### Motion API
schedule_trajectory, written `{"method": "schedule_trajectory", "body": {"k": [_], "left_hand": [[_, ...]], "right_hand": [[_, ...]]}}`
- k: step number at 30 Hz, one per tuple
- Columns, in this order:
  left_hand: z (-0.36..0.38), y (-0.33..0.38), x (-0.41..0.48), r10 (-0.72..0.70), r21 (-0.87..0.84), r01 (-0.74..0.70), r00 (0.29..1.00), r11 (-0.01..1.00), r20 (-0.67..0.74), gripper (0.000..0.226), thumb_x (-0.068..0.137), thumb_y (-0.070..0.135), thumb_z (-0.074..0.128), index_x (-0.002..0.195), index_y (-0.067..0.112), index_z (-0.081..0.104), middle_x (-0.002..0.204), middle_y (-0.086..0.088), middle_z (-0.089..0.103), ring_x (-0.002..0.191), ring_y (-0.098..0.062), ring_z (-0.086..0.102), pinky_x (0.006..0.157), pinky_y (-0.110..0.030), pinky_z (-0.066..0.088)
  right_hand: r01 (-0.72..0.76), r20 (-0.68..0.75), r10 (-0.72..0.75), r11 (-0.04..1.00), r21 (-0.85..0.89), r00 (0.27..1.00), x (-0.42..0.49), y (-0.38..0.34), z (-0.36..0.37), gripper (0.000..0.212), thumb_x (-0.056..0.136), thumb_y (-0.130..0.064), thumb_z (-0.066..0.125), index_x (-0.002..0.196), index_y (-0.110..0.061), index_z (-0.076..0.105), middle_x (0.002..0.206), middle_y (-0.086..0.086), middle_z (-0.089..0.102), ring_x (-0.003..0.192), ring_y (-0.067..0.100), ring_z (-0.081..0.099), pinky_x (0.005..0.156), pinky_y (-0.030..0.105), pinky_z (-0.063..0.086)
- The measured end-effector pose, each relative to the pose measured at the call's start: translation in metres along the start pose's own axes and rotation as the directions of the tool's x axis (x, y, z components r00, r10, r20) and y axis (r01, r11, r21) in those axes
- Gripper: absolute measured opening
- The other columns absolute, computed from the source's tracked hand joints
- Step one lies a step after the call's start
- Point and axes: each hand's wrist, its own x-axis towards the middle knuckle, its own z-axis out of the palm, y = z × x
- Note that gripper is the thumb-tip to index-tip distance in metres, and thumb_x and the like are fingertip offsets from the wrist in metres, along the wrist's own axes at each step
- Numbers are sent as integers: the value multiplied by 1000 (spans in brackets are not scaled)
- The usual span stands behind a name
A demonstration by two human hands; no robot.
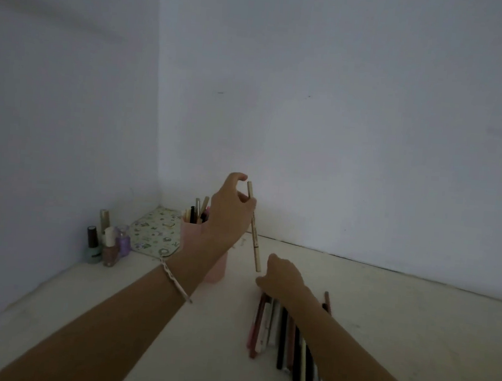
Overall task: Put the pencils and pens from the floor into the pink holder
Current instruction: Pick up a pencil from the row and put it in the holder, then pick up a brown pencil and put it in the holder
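The left hand (230,209) pinches a beige pencil (254,230) upright; tip it left over the pink holder (190,230) before releasing. The right hand (281,279) rests curled on the floor pile (285,339), grip unclear.

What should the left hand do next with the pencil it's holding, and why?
Probably swing the beige pencil left and lower it tip-first into the pink holder. The left hand pinches it near its top, upright, just right of the holder, which already holds several pens. The right hand rests on the floor pile.

Pink holder (217,266), beige pencil (254,236)
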Motion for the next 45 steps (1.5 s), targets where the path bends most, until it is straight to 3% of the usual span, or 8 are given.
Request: {"method": "schedule_trajectory", "body": {"k": [5, 9, 17, 24, 28, 33, 39, 45], "left_hand": [[-12, -8, 2, 70, -40, -75, 991, 996, -113, 32, 90, 7, 62, 119, 19, 55, 77, 1, 63, 69, -18, 67, 61, -24, 57], [-28, -9, 9, 87, -94, -111, 969, 989, -229, 33, 90, 8, 61, 121, 19, 54, 84, -4, 67, 74, -21, 68, 68, -30, 59], [-74, -29, 46, 254, 38, -276, 809, 960, -531, 34, 91, 5, 57, 123, 15, 53, 89, -4, 62, 78, -10, 59, 71, -2, 44], [-66, -78, 33, 271, 182, -218, 894, 959, -356, 30, 93, 7, 56, 120, 17, 55, 94, -7, 61, 84, -18, 61, 77, -25, 53], [-65, -99, 26, 257, 504, -75, 918, 860, -302, 31, 95, 29, 49, 121, 17, 63, 115, -9, 63, 109, -25, 54, 87, -35, 45], [-83, -91, 30, 213, 314, -63, 856, 947, -471, 37, 92, 14, 44, 129, 13, 50, 117, -9, 58, 106, -25, 53, 90, -40, 46], [-88, -80, 25, 224, 201, -147, 863, 969, -452, 34, 92, 8, 45, 125, 15, 52, 113, -3, 57, 88, -9, 55, 72, -20, 47], [-63, -70, 7, 184, 171, -125, 900, 977, -395, 27, 84, 7, 51, 107, 20, 54, 99, 5, 57, 77, -8, 56, 67, -24, 49]], "right_hand": [[11, -25, -10, 998, 61, 1000, 4, -8, 16, 9, 90, -9, 50, 94, -11, 42, 100, 10, 59, 84, 20, 54, 72, 30, 46], [-21, -167, 81, 943, 333, 983, 10, -10, -3, 23, 84, -13, 61, 99, 3, 58, 94, 16, 64, 75, 23, 58, 63, 29, 46], [296, -568, 275, 636, 712, 776, 9, -25, -85, 19, 81, -9, 64, 99, -10, 60, 66, -4, 61, 42, -4, 52, 42, 4, 38], [547, -716, 226, 508, 665, 661, -4, -66, -100, 22, 83, -9, 62, 98, -22, 54, 68, -3, 58, 54, 9, 44, 50, 12, 38], [641, -802, 205, 505, 578, 562, -3, -89, -101, 21, 88, -12, 59, 101, -27, 51, 71, -8, 52, 66, 10, 47, 61, 16, 41], [693, -841, 132, 508, 511, 524, 12, -119, -92, 21, 92, -15, 56, 108, -26, 51, 81, -5, 53, 76, 13, 50, 67, 19, 43], [635, -810, -133, 698, 333, 571, 33, -135, -56, 23, 92, -13, 54, 114, -20, 54, 87, -8, 54, 87, 8, 46, 71, 8, 38], [596, -720, -328, 789, 147, 612, 29, -120, -39, 30, 89, -14, 55, 116, -11, 67, 99, 0, 68, 98, 16, 54, 89, 27, 42]]}}
